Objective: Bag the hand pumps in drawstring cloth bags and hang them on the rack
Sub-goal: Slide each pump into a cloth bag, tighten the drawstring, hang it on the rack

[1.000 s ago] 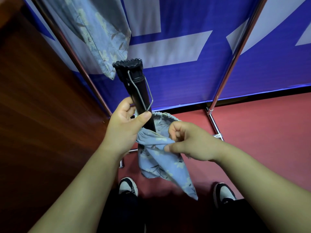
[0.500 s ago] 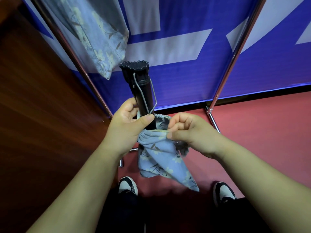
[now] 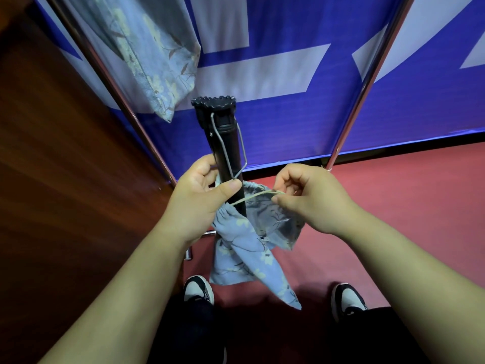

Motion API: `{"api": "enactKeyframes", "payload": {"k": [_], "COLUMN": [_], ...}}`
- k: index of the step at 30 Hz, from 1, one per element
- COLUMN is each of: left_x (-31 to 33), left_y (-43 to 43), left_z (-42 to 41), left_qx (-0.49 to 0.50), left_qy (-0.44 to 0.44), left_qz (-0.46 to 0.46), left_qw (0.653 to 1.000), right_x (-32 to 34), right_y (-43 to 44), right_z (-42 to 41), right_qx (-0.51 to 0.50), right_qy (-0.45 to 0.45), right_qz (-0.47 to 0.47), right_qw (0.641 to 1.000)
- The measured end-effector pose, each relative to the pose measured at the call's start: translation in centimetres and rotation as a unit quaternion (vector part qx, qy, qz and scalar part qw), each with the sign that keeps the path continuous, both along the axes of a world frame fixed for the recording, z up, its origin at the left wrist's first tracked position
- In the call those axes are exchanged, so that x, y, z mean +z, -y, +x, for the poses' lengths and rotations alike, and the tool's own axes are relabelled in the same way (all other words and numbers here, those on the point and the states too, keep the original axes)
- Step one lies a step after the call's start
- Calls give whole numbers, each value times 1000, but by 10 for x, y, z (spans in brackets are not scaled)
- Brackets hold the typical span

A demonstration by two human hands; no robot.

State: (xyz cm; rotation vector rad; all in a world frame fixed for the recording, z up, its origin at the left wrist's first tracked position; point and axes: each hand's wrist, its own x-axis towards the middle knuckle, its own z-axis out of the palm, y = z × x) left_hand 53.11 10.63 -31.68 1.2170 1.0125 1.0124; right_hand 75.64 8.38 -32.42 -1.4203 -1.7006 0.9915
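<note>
A black hand pump (image 3: pixel 223 143) with a wire foot loop stands upright, its lower end inside a pale blue flowered drawstring bag (image 3: pixel 246 248). My left hand (image 3: pixel 202 198) grips the pump's barrel together with the bag's gathered mouth. My right hand (image 3: pixel 307 195) pinches the tan drawstring (image 3: pixel 252 197), which runs taut from the bag's mouth to my fingers. The upper half of the pump sticks out above the bag. Another flowered bag (image 3: pixel 154 56) hangs from the rack at the upper left.
Two chrome rack poles, one (image 3: pixel 118 93) on the left and one (image 3: pixel 367 82) on the right, slant up in front of a blue and white banner (image 3: pixel 288 74). A dark wooden surface (image 3: pixel 60 166) fills the left. Red floor (image 3: pixel 393 206) and my shoes lie below.
My right hand let go of the bag's cloth, took the drawstring and pulled it out to the right. The bag's mouth has gathered closer around the pump, which now stands more upright.
</note>
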Motion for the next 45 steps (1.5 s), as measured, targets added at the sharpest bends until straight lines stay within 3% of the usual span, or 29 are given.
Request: {"api": "enactKeyframes", "payload": {"k": [13, 21, 32, 39, 45], "left_x": [0, -1, 8, 16, 20], "left_y": [5, 3, 6, 11, 10], "left_z": [8, 4, 6, 10, 9], "left_qx": [-28, -36, -59, -98, -115], "left_qy": [33, 4, 40, 37, 41], "left_qz": [-20, -19, -42, -42, -44], "left_qw": [999, 999, 997, 994, 992], "right_x": [-4, 18, 41, 42, 47], "right_y": [0, -6, -3, -1, 4], "right_z": [-15, -2, -1, -24, -30], "right_qx": [-42, 30, 70, -71, -80], "right_qy": [57, -149, -366, -355, -340], "right_qz": [49, -100, -238, -142, -94], "right_qw": [996, 983, 897, 921, 932]}}
